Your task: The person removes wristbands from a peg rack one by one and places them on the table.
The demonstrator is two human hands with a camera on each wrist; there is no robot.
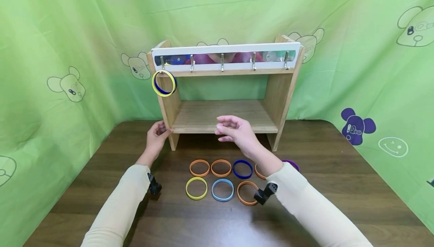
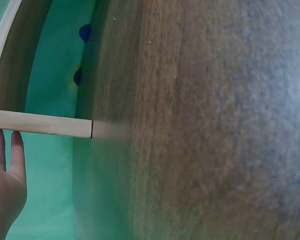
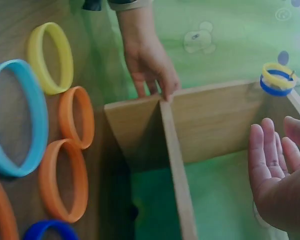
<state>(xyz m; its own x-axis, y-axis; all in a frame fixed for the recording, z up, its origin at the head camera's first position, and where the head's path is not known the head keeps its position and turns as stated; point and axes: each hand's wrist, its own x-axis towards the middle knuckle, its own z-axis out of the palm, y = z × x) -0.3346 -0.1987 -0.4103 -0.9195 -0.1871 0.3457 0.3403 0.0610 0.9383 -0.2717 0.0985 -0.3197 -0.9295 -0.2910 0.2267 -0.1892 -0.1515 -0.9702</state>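
Note:
My left hand holds the left side panel of a small wooden shelf, thumb at its front edge and fingers along the outer face. In the left wrist view, fingertips touch that panel. My right hand hovers in front of the shelf with loosely bent fingers and nothing in it. A yellow wristband and a dark blue wristband hang together from the leftmost hook. On the table lie a yellow wristband, a light blue wristband and several orange ones.
A white rail with several metal hooks runs across the shelf's top. A dark blue wristband lies in the back row; a purple wristband is partly hidden by my right sleeve. Behind the wooden table hangs a green curtain.

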